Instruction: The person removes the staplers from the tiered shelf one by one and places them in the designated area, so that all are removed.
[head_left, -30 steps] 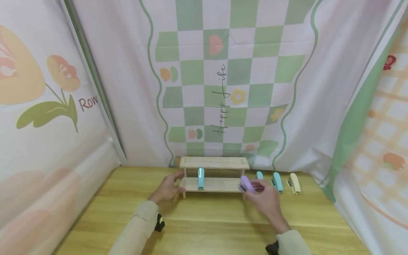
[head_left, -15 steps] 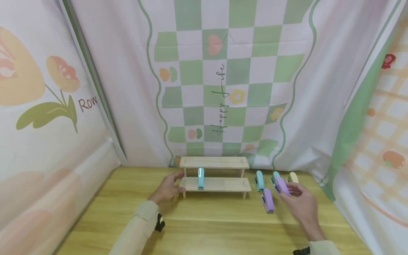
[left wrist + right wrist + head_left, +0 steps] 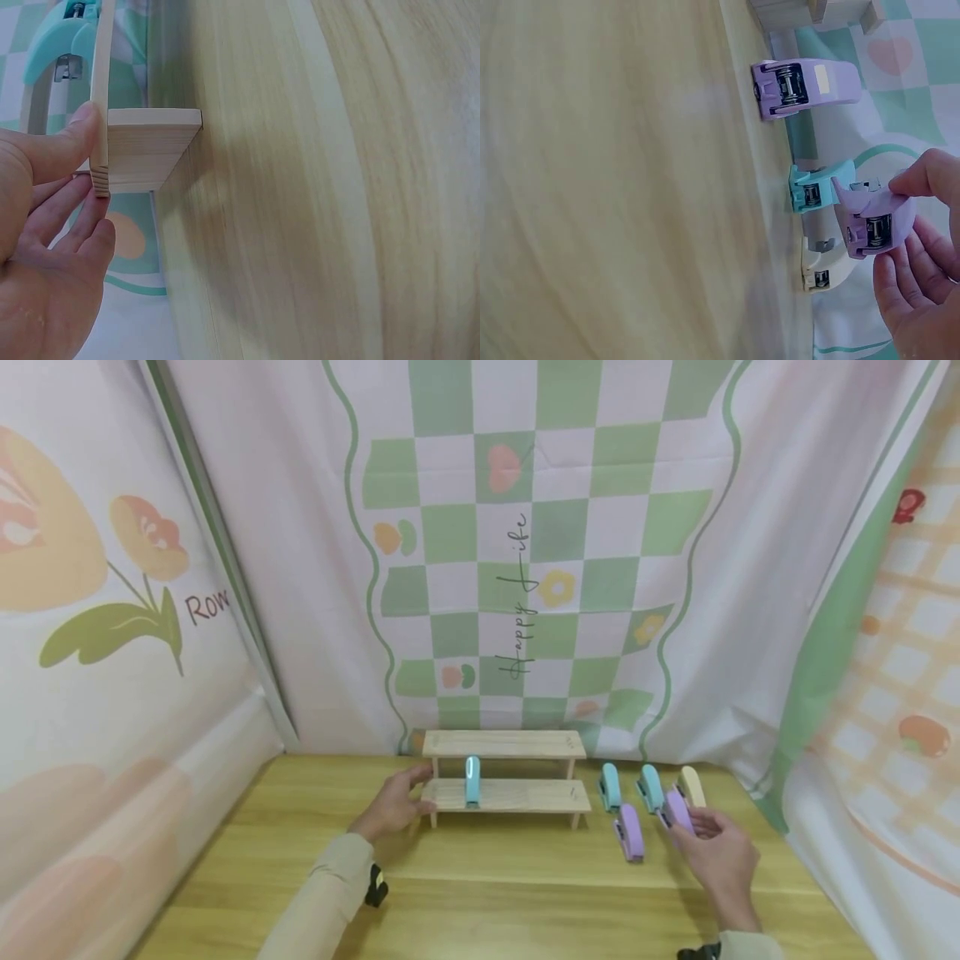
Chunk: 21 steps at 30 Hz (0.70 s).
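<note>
My left hand (image 3: 393, 802) pinches the left end of the lower board of a two-tier wooden rack (image 3: 525, 795), thumb on top and fingers beneath in the left wrist view. Toward the left of that board stands a teal stapler (image 3: 472, 781). Over on the right, my right hand (image 3: 716, 852) holds a purple stapler (image 3: 677, 812) between thumb and fingers, in front of a cream stapler (image 3: 692, 783) and beside a teal stapler (image 3: 650, 787). A second purple stapler (image 3: 630, 833) rests on the table to the left of the held one.
Another teal stapler (image 3: 610, 787) stands between the rack and the right-hand group. The wooden table (image 3: 495, 893) meets a checked curtain (image 3: 555, 643) at the back, close behind the rack. Printed curtains also hang at both sides.
My right hand has carried the purple stapler from the rack's right end rightward, then slightly lower toward the cream stapler. The second purple stapler has come into sight. My left hand stays put.
</note>
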### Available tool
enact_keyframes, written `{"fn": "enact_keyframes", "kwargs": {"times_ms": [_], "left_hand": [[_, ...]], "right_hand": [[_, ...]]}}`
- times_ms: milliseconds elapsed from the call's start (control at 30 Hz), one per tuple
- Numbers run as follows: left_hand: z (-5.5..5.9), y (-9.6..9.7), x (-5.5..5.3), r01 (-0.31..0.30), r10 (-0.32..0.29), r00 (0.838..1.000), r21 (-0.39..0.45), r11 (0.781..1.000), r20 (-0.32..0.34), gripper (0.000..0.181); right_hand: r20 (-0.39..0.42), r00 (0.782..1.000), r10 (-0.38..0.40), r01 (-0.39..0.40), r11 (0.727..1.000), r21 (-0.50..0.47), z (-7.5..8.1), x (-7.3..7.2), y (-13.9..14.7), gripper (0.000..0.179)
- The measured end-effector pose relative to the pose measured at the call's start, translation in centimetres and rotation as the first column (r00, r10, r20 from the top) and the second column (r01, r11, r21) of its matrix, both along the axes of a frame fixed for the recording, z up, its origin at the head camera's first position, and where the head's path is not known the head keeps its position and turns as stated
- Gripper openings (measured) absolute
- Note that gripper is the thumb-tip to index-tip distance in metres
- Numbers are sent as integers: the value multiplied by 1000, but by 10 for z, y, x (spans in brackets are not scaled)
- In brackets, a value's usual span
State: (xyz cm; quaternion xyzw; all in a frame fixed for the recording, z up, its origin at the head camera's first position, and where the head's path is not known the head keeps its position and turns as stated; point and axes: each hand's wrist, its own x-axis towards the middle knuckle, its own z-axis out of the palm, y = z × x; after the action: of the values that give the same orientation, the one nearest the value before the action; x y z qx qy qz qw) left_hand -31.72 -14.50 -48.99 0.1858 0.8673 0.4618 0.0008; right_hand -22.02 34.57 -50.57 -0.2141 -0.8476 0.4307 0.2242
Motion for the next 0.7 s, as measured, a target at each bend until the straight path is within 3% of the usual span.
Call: {"fn": "enact_keyframes", "kwargs": {"times_ms": [300,700], "left_hand": [[-2,1,-1,-2,2,1000,-9,1000,6,66],[2,1,2,-13,13,1000,-3,1000,-1,65]], "right_hand": [[63,998,11,-10,1000,-18,-7,2,3,46],[68,997,21,-19,1000,-25,-12,-2,4,45]]}}
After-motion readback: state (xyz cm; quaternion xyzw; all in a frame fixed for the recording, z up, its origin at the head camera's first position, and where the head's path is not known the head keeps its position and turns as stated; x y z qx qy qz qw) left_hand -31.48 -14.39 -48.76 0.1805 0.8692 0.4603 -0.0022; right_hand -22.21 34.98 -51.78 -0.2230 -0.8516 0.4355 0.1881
